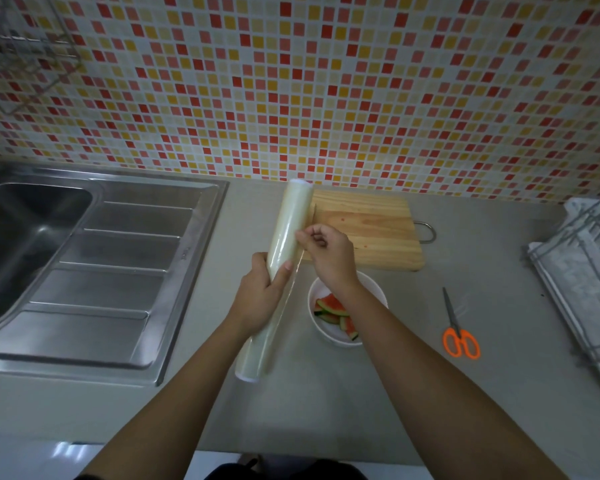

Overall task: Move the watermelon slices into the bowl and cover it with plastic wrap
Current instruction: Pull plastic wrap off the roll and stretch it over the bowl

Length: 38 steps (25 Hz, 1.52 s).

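Bare forearms (pixel 174 403) reach in from 6 o'clock over a grey surface (pixel 413 393). At 9 o'clock a steel sink (pixel 32 237) with a ribbed drainer is set into it. Next comes the plastic wrap roll (pixel 288 230), a long, pale, glossy, faintly yellowish cylinder with white core ends, held above the surface and tilted from 7 o'clock up to 1 o'clock. The left hand (pixel 257 299) grips it round the middle, thumb across the front. The right hand (pixel 329 258), at 2 o'clock of the left, has curled fingers and pinches the roll's loose film edge, a thin clear strip lifted slightly off the roll's right side. Under the right wrist sits a white bowl (pixel 321 332) holding the watermelon slices (pixel 333 304), red flesh with green rinds, still uncovered. At 12 o'clock of the bowl lies a wooden cutting board (pixel 371 230). At 3 o'clock of the bowl lie orange-handled scissors (pixel 459 336), closed, and further toward 3 o'clock a wire dish rack (pixel 582 271) on a white cloth.
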Each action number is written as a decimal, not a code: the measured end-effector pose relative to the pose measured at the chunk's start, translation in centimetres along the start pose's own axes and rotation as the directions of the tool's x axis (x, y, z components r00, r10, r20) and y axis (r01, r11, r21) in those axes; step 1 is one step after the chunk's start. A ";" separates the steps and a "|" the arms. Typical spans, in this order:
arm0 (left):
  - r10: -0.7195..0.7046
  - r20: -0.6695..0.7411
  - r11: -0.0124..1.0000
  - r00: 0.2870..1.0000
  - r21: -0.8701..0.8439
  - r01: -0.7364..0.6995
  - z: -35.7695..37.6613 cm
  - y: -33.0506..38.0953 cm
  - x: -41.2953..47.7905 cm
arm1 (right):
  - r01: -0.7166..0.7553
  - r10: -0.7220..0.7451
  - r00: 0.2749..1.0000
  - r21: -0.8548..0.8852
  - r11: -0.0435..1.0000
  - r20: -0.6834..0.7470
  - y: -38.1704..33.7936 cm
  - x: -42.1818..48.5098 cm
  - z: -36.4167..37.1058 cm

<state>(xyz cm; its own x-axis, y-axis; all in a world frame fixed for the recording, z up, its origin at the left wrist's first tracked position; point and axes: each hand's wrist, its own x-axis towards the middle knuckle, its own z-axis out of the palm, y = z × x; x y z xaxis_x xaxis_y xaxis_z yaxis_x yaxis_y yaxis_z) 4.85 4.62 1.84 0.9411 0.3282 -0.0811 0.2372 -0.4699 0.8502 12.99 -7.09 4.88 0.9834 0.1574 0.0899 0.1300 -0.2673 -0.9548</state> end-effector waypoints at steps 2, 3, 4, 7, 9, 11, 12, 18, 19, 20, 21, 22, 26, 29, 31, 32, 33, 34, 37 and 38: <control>-0.002 -0.001 1.000 1.000 -0.009 0.002 0.2 0.1 -0.2 | -0.010 0.006 0.993 -0.031 0.999 -0.118 0.2 -0.3 0.4; -0.004 0.005 1.000 1.000 -0.015 0.004 0.2 0.2 -0.3 | -0.042 0.037 0.983 -0.026 0.999 -0.177 0.2 -0.4 0.6; -0.004 0.012 1.000 1.000 -0.020 0.004 0.2 0.3 -0.3 | -0.087 0.083 0.970 -0.009 0.996 -0.227 0.1 -0.5 0.9; 0.052 0.019 0.996 0.998 -0.075 -0.050 0.1 0.8 -0.6 | -0.197 0.213 0.937 0.085 0.977 -0.278 -0.5 -0.2 1.5; 0.080 0.011 0.986 0.997 -0.145 -0.077 0.1 1.0 -0.7 | -0.166 0.182 0.951 0.083 0.983 -0.249 -1.0 -0.2 1.6; 0.045 0.030 0.988 0.999 -0.147 -0.040 0.0 1.2 -0.5 | -0.097 0.106 0.971 0.053 0.994 -0.214 -1.4 -0.3 1.7; 0.033 0.039 0.991 0.999 -0.135 -0.027 0.0 1.1 -0.3 | -0.077 0.088 0.977 0.065 0.995 -0.194 -1.5 -0.4 1.7; 0.036 -0.002 0.993 0.999 -0.110 -0.036 0.6 1.0 -0.4 | -0.040 0.043 0.999 0.113 0.993 -0.019 -1.3 -0.5 1.5; 0.045 -0.020 0.995 0.999 -0.093 -0.047 0.6 0.9 -0.5 | 0.005 -0.004 1.000 0.060 0.998 -0.012 -1.3 -0.4 1.4; 0.058 -0.035 0.996 0.998 -0.070 -0.061 0.5 0.8 -0.6 | 0.052 -0.052 0.998 0.009 0.999 -0.021 -1.4 -0.3 1.3; 0.071 -0.044 0.996 0.997 -0.050 -0.073 0.5 0.8 -0.6 | 0.089 -0.090 0.995 -0.019 0.996 -0.052 -1.4 -0.3 1.3; 0.083 -0.047 0.996 0.995 -0.038 -0.085 0.5 0.8 -0.7 | 0.092 -0.094 0.989 -0.020 0.996 -0.111 -1.4 -0.2 1.3; 0.094 -0.070 0.993 0.993 -0.065 -0.098 0.8 0.5 -1.3 | -0.027 0.045 0.942 0.058 0.998 -0.331 -1.1 0.0 1.4; 0.054 -0.058 0.986 0.997 -0.157 -0.062 0.6 1.0 -1.4 | -0.022 0.020 0.923 -0.001 1.000 -0.385 -0.9 0.0 1.2; 0.012 -0.030 0.964 0.999 -0.264 -0.020 0.5 1.4 -1.1 | -0.014 0.001 0.919 -0.028 1.000 -0.393 -0.8 0.1 1.0; -0.006 -0.019 0.955 1.000 -0.298 0.000 0.4 1.6 -0.9 | -0.015 -0.002 0.923 -0.040 0.999 -0.384 -0.8 0.2 0.8; -0.011 -0.010 0.953 1.000 -0.301 0.008 0.2 1.8 -0.8 | -0.023 0.004 0.926 -0.044 0.999 -0.377 -0.8 0.2 0.7; 0.004 -0.005 0.963 1.000 -0.268 -0.005 -0.1 1.9 -0.7 | -0.031 0.015 0.928 -0.036 0.999 -0.372 -0.7 0.2 0.5; 0.092 -0.045 0.990 0.995 -0.103 -0.096 -0.6 2.0 -0.3 | -0.027 0.029 0.932 0.011 1.000 -0.360 -0.4 -0.1 0.4; 0.112 -0.068 0.990 0.991 -0.075 -0.117 -0.6 1.9 0.0 | -0.028 0.034 0.931 0.021 0.999 -0.363 -0.4 -0.2 0.5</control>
<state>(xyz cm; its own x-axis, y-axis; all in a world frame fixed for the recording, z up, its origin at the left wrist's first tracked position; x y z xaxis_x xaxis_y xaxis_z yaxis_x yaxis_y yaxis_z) 5.15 4.25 3.80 0.9434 0.3279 0.0504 0.1063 -0.4425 0.8905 12.67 -6.59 5.08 0.9659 -0.2081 0.1541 0.0994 -0.2516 -0.9627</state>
